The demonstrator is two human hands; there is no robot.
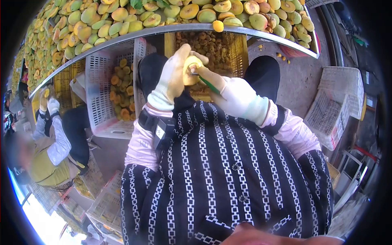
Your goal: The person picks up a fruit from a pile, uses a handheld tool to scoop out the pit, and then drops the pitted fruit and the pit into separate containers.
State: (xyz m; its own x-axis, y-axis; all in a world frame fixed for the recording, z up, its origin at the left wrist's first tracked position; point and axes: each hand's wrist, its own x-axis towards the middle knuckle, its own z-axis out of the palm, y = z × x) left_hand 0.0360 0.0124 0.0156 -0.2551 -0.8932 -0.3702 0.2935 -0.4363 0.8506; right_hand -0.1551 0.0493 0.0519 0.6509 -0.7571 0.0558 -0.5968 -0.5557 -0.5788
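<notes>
My left hand [171, 75], in a pale work glove with a yellow-stained palm, is closed around a yellow peach [190, 67] over my lap. A slim green-handled knife [209, 85] lies in my right hand [241, 96], which is also gloved. Its short metal end meets the flesh of the peach, and the right fingertips press close to the cut face. Just beyond both hands, below the table edge, a yellow crate [241, 53] holds a heap of brownish pits and scraps.
Halved peaches cover the metal-rimmed table [143, 32]. Left of my knees stands a white crate [98, 106] with peach halves. White crates [326, 114] are stacked at right. Another gloved person [49, 159] sits at far left by the same table.
</notes>
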